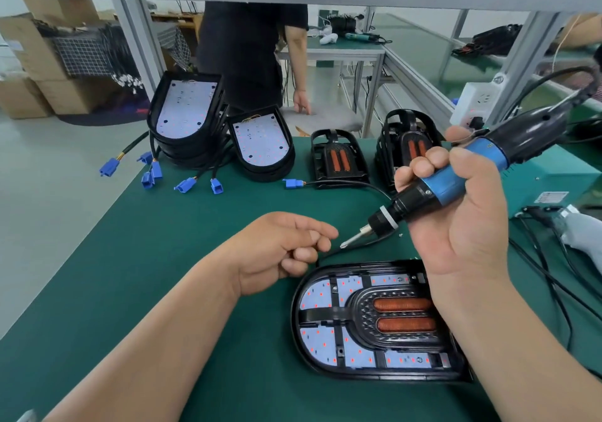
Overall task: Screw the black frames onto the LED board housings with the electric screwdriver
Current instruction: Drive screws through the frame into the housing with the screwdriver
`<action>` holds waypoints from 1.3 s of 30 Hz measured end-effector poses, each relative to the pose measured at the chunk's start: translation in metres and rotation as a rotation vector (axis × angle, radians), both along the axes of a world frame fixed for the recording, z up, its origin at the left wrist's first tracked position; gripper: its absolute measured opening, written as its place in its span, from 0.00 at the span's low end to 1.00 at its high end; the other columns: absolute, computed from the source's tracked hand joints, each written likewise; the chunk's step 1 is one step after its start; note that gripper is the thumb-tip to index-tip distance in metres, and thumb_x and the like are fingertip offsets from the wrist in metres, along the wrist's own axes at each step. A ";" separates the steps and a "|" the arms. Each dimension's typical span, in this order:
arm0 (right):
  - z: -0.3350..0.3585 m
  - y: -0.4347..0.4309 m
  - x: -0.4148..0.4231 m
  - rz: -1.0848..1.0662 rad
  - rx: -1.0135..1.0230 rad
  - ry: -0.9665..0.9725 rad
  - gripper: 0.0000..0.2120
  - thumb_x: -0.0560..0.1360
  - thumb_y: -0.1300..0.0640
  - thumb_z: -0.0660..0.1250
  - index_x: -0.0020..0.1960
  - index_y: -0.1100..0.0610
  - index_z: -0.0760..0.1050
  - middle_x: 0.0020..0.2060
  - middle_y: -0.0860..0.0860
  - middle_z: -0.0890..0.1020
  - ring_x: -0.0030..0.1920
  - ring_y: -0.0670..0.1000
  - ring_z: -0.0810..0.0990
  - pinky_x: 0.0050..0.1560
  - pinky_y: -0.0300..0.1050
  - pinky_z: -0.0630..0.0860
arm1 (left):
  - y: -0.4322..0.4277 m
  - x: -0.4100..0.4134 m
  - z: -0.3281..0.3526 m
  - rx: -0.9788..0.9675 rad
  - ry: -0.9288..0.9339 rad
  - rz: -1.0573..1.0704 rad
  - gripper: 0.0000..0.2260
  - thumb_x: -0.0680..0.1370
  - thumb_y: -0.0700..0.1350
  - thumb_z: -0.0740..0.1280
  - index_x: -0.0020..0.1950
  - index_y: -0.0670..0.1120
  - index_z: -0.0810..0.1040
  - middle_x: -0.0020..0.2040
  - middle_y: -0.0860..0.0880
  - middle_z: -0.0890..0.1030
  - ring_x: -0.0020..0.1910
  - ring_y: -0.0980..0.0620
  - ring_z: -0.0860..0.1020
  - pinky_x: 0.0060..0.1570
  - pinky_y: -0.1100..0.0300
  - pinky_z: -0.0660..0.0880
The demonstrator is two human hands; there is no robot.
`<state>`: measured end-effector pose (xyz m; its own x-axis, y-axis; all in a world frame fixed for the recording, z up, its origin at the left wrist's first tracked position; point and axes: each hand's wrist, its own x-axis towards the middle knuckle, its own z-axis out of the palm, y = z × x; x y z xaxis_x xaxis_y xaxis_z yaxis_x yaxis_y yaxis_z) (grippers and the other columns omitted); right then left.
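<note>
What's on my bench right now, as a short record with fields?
right hand: grips the electric screwdriver, its bit angled down-left above the mat
left hand: fingers curled beside the bit; whether they hold a screw cannot be told
work piece: LED board housing with a black frame laid in it, nearest the person
back left: bare housings, stacked
back right: spare frames

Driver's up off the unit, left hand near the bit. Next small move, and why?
Probably bring the left hand and bit tip together to seat a screw: the right hand holds the electric screwdriver clear of the black frame, bit angled toward the left fingers, which curl close together beside it. Whether they hold a screw is too small to tell.
</note>
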<state>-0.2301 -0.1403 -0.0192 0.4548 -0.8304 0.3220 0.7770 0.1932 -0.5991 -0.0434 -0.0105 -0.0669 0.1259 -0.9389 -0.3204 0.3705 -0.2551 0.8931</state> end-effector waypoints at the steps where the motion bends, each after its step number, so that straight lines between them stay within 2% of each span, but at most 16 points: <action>1: 0.000 0.000 0.000 -0.006 0.005 0.001 0.09 0.82 0.62 0.60 0.60 0.54 0.72 0.41 0.49 0.74 0.41 0.49 0.74 0.54 0.47 0.75 | -0.001 0.000 -0.001 -0.005 0.000 0.013 0.10 0.85 0.33 0.61 0.60 0.34 0.81 0.40 0.47 0.81 0.29 0.59 0.67 0.23 0.70 0.62; 4: 0.000 -0.001 0.000 -0.018 0.030 0.001 0.09 0.81 0.63 0.61 0.60 0.54 0.73 0.41 0.49 0.74 0.40 0.49 0.75 0.54 0.47 0.76 | -0.002 -0.003 -0.002 -0.016 -0.025 0.013 0.09 0.84 0.41 0.67 0.59 0.37 0.80 0.38 0.49 0.79 0.27 0.60 0.65 0.22 0.70 0.60; 7: -0.002 -0.001 0.001 -0.028 0.052 0.008 0.09 0.81 0.63 0.61 0.60 0.55 0.72 0.41 0.49 0.74 0.40 0.49 0.75 0.52 0.47 0.76 | -0.003 -0.007 -0.001 -0.024 -0.065 0.004 0.13 0.79 0.52 0.71 0.53 0.42 0.78 0.34 0.51 0.74 0.25 0.60 0.60 0.21 0.70 0.58; 9: -0.003 -0.001 0.002 -0.037 0.063 0.012 0.09 0.81 0.63 0.61 0.59 0.55 0.73 0.41 0.49 0.74 0.40 0.49 0.75 0.52 0.47 0.76 | -0.003 -0.007 -0.001 -0.030 -0.062 0.007 0.14 0.77 0.55 0.71 0.49 0.43 0.78 0.33 0.52 0.72 0.25 0.59 0.59 0.21 0.70 0.58; 11: -0.003 -0.001 0.002 -0.050 0.073 0.013 0.09 0.82 0.63 0.61 0.59 0.55 0.73 0.40 0.50 0.74 0.40 0.49 0.75 0.52 0.47 0.76 | -0.002 -0.006 -0.001 -0.032 -0.019 0.011 0.14 0.78 0.54 0.71 0.49 0.42 0.80 0.34 0.52 0.72 0.27 0.59 0.61 0.21 0.70 0.59; 14: -0.002 -0.001 0.002 -0.069 0.075 0.011 0.08 0.82 0.63 0.61 0.58 0.55 0.74 0.40 0.49 0.75 0.40 0.49 0.75 0.52 0.47 0.76 | -0.001 -0.004 -0.003 -0.058 0.049 -0.024 0.12 0.79 0.47 0.72 0.54 0.39 0.86 0.38 0.50 0.75 0.31 0.58 0.66 0.24 0.70 0.62; 17: -0.002 -0.002 0.001 -0.092 0.085 0.003 0.08 0.82 0.64 0.61 0.58 0.55 0.74 0.41 0.50 0.75 0.40 0.49 0.75 0.52 0.47 0.76 | 0.000 -0.002 -0.004 -0.092 0.059 -0.079 0.12 0.81 0.39 0.69 0.62 0.37 0.85 0.44 0.47 0.79 0.34 0.58 0.69 0.28 0.69 0.66; 19: -0.002 -0.003 0.001 -0.107 0.103 -0.009 0.08 0.82 0.63 0.61 0.59 0.55 0.73 0.41 0.50 0.75 0.41 0.50 0.75 0.52 0.48 0.76 | -0.001 -0.002 -0.004 -0.101 0.032 -0.097 0.13 0.81 0.36 0.68 0.64 0.36 0.84 0.45 0.46 0.81 0.34 0.58 0.69 0.28 0.69 0.66; 25: -0.003 -0.005 0.001 -0.113 0.130 -0.014 0.07 0.84 0.63 0.61 0.60 0.55 0.72 0.42 0.50 0.75 0.41 0.49 0.76 0.53 0.47 0.76 | 0.000 -0.005 -0.001 -0.130 -0.021 -0.118 0.09 0.77 0.37 0.70 0.58 0.40 0.81 0.45 0.44 0.83 0.32 0.57 0.69 0.26 0.69 0.65; 30: -0.004 -0.004 0.002 -0.106 0.136 -0.014 0.08 0.82 0.63 0.63 0.60 0.55 0.73 0.41 0.49 0.75 0.40 0.49 0.76 0.52 0.47 0.77 | -0.002 -0.005 -0.002 -0.117 0.019 -0.090 0.08 0.77 0.36 0.70 0.54 0.41 0.85 0.46 0.43 0.83 0.32 0.57 0.69 0.26 0.69 0.66; 39: -0.003 -0.002 0.001 -0.100 0.117 -0.007 0.09 0.82 0.64 0.63 0.60 0.55 0.74 0.42 0.50 0.76 0.41 0.49 0.76 0.54 0.48 0.77 | -0.002 -0.007 -0.002 -0.103 -0.001 -0.073 0.09 0.75 0.37 0.72 0.54 0.41 0.85 0.46 0.42 0.84 0.32 0.57 0.70 0.25 0.69 0.66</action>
